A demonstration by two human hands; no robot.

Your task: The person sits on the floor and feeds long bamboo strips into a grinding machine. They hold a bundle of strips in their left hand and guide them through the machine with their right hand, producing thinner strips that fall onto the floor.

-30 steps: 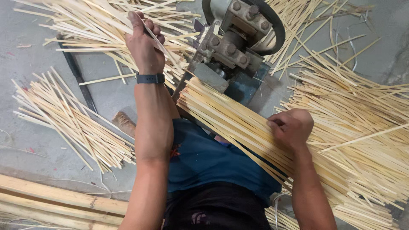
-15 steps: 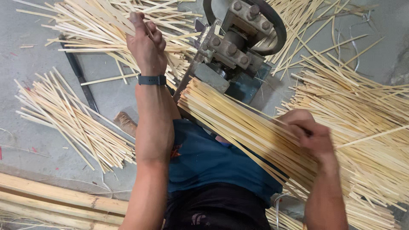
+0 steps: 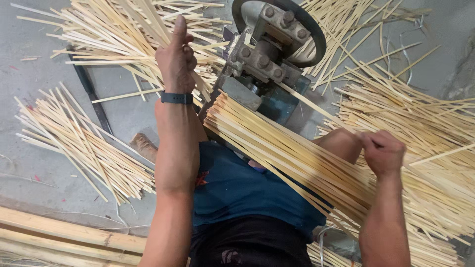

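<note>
Head view looks straight down at a person sitting on the floor [image 3: 34, 74] in front of one splitter machine [image 3: 269, 59]. Left hand [image 3: 177, 57] is stretched out past the machine, fingers curled shut around a strip [image 3: 148, 22], thumb sticking up, probably to draw it clear of the machine. Right hand [image 3: 383, 151] is fisted on a strip from the bundle [image 3: 287, 148], which lies across the lap with its end right at the machine, handy for feeding I'd guess. One dark wristband [image 3: 176, 98] on the left wrist. Strips are too many to count, but there are roughly four heaps: top left [image 3: 114, 29], left on the floor [image 3: 74, 138], the lap bundle, and a big one at right [image 3: 425, 118]. Two or three whole poles [image 3: 59, 232] at bottom left.
</note>
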